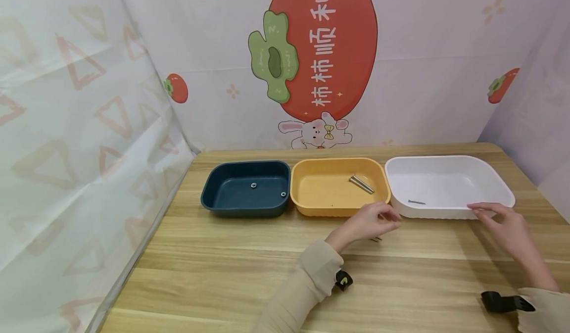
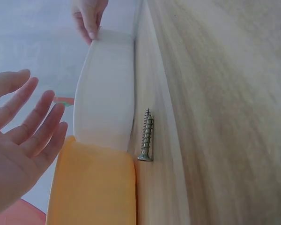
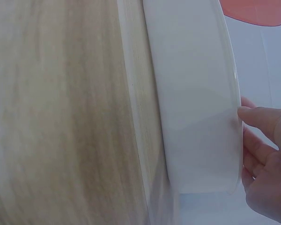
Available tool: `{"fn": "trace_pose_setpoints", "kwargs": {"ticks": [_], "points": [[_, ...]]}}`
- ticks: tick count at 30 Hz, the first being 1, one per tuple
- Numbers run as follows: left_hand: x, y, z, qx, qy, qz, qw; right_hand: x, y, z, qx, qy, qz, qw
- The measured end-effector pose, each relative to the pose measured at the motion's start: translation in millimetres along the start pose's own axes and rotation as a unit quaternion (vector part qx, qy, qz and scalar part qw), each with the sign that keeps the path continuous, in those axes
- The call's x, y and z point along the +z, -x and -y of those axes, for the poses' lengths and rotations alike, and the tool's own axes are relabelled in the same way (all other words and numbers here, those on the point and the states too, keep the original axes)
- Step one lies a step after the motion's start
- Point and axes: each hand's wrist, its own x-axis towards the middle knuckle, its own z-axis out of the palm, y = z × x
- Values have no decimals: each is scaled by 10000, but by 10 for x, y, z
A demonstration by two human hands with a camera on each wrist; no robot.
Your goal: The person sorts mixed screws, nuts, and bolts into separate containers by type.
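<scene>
My left hand (image 1: 367,221) hovers in front of the yellow tray (image 1: 311,209), near its corner beside the white tray. In the left wrist view its fingers are spread and hold nothing. Screws (image 2: 146,138), apparently two side by side, lie on the table in front of the trays; in the head view the left hand partly covers them. With the thumb outside and the fingers behind the wall, my right hand (image 1: 505,226) pinches the front rim of the white tray (image 1: 450,213) near its right corner. A single screw (image 1: 416,202) lies inside that tray.
Several long bolts (image 1: 361,184) lie in the yellow tray. To its left a dark blue tray (image 1: 245,213) contains two nuts (image 1: 254,185). All three trays stand in a row along the back of the wooden table (image 1: 222,273), before a printed cloth (image 1: 222,120).
</scene>
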Motion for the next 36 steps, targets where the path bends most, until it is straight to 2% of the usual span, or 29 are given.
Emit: {"fn": "trace_pose_setpoints", "kwargs": {"ticks": [4,8,13,18,28,36], "points": [[-24,62,33,-206,116,271,9994,1,-1,-6,-25,-18,-5,10000],[-33,107,86,-207,163,562,9981,-1,2,-9,-61,-48,-23,10000],[-50,157,151,-66,-70,824,9965,-7,0,0,-76,-14,-15,10000],[-78,198,190,-107,-320,1067,9937,-7,-11,3,-115,50,-51,9999],[-102,236,283,-147,-478,1348,9896,-13,-12,27,-215,-2,-62,9997],[-118,255,306,-108,-589,1522,9865,-16,-2,43,-143,-66,-16,9999]]}}
